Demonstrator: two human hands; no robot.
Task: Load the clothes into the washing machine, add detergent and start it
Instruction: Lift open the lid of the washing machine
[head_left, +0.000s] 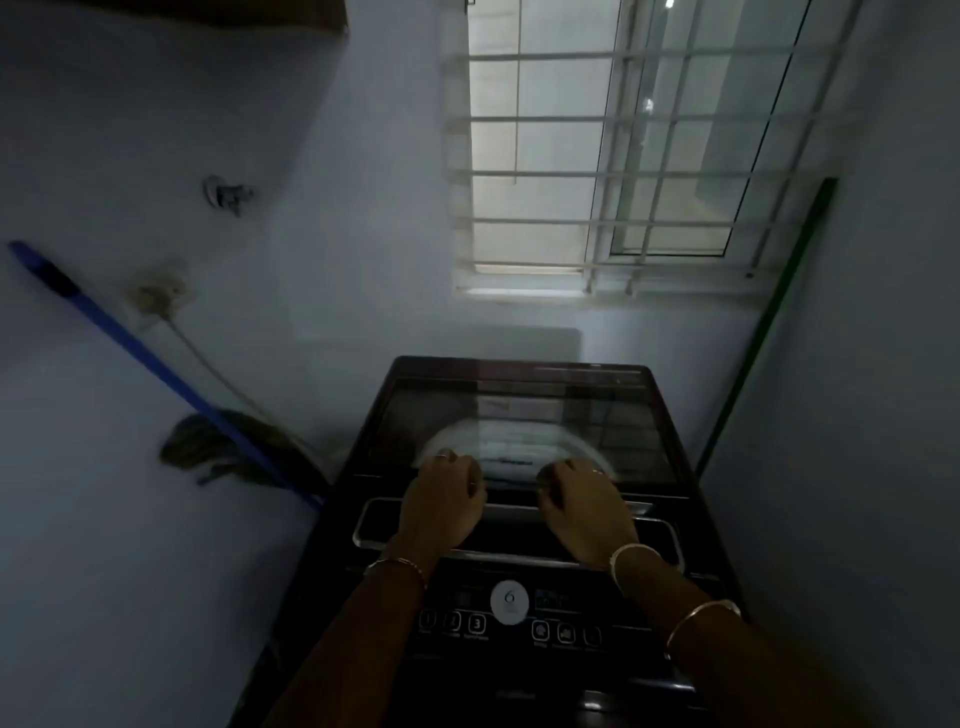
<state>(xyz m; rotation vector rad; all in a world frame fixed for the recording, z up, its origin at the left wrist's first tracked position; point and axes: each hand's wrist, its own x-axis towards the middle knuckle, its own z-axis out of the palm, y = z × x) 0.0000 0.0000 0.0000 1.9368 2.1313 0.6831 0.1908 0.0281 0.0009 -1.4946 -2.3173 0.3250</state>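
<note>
I stand over the dark, top-loading washing machine (519, 519) in a dim, pale-walled corner, and both my hands rest on the near edge of its closed tinted glass lid (524, 415). My left hand (441, 504) lies palm down with the fingers curled over the silver-trimmed lid handle (514, 512), left of its middle; my right hand (582, 509) does the same on the right, well apart from the left. Both seem to grip the handle's far lip, though blur hides how tightly the fingers close. Thin metal bangles circle both wrists. Through the glass I can make out the pale curve of the drum rim, but not what lies inside. Nearer to me sits the black control panel (509, 618) with a round white sticker (509, 601) at its centre and a row of small button icons on either side. To the left, a blue-handled mop (156, 364) leans against the wall, its dark head beside the machine. Beyond the machine, a barred window (623, 156) lets in grey light.
</note>
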